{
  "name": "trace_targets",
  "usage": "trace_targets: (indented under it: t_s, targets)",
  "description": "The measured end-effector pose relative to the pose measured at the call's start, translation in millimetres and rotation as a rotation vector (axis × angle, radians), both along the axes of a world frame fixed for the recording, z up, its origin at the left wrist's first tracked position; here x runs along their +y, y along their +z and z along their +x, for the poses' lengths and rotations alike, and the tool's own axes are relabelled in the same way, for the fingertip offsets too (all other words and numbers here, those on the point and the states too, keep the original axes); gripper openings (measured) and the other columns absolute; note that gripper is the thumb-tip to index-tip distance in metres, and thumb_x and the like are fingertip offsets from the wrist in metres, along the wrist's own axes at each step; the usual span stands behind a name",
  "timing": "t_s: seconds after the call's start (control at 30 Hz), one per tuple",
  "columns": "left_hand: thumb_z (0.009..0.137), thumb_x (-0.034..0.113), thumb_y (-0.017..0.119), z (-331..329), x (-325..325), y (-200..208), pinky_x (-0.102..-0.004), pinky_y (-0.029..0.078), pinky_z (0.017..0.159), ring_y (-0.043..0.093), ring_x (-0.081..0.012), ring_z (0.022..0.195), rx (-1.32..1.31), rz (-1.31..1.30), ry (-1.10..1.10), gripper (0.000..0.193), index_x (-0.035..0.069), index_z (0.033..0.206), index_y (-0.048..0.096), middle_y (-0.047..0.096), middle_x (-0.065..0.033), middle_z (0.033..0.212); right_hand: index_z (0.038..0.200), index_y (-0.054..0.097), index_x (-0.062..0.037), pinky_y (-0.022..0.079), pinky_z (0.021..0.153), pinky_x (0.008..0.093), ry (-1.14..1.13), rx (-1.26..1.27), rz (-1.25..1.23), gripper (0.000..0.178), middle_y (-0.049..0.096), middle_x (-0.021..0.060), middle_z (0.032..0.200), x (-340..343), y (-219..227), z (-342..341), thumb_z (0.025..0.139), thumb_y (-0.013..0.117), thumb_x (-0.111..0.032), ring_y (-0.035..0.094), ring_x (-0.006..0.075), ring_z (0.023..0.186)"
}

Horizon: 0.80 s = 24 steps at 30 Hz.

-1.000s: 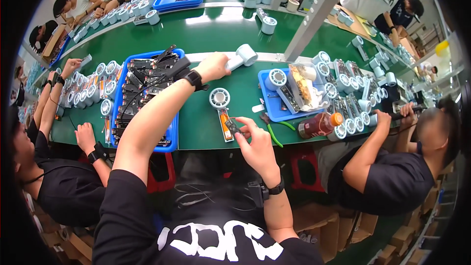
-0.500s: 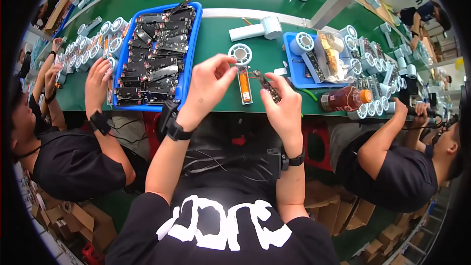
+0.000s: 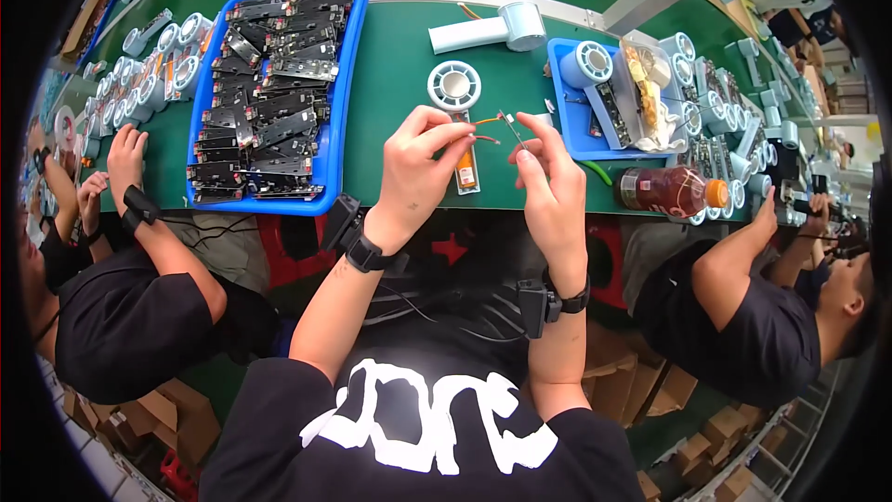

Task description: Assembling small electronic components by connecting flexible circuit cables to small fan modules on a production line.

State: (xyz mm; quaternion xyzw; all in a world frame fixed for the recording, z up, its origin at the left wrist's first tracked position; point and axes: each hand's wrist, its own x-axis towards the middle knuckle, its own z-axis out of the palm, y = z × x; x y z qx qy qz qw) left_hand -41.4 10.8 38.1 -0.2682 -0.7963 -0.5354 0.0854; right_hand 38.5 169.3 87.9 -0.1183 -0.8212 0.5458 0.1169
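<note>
A light-blue handheld fan [image 3: 454, 85] lies in front of me with its handle open, an orange battery [image 3: 466, 173] showing inside. My left hand [image 3: 418, 172] is over the handle, thumb and fingers pinching thin wires [image 3: 487, 121] that run toward the board. In my right hand [image 3: 555, 188] a small dark circuit board [image 3: 513, 125] is held edge-on between thumb and fingers. One wire end sticks out free below it. Whether the wire touches the board is too small to tell.
To the left stands a blue tray [image 3: 336, 130] heaped with black circuit boards. Another fan [image 3: 483, 30] lies farther back. On the right are a blue bin [image 3: 569, 135] with parts, a dark-red drink bottle [image 3: 664, 188] and many fans. Co-workers sit on both sides.
The circuit board has been turned edge-on, and my hands have come closer together. My left hand now pinches the wires beside the board. The whole view has shifted slightly.
</note>
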Motion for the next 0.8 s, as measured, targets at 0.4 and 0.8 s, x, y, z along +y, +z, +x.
trace_targets:
  t_s: [0.4,0.8]
  targets:
    - [0.078,0.001,0.078,10.2,-11.2,-7.7,-0.0327,0.054,0.070,0.066,-0.0229,0.079,0.139,-0.038,0.035,0.020,0.002,0.098,0.073,0.068,-0.0083,0.096,0.132,0.058,-0.0014,0.045,0.065,0.0248,-0.050,0.006,-0.259,0.036,0.064,0.0060,0.090,0.7,-12.3,-5.8,0.097,0.052,-0.009,0.054,0.0091,0.072]
    - [0.079,0.004,0.078,-2.7,12.2,3.2,-0.0335,0.051,0.064,0.061,-0.0209,0.069,0.243,-0.175,0.043,0.018,0.005,0.096,0.072,0.065,-0.0051,0.088,0.139,0.054,0.0008,0.047,0.073,0.0249,0.004,-0.035,-0.362,0.043,0.067,0.0087,0.097,8.0,-21.8,-8.9,0.098,0.044,-0.009,0.056,0.0107,0.075]
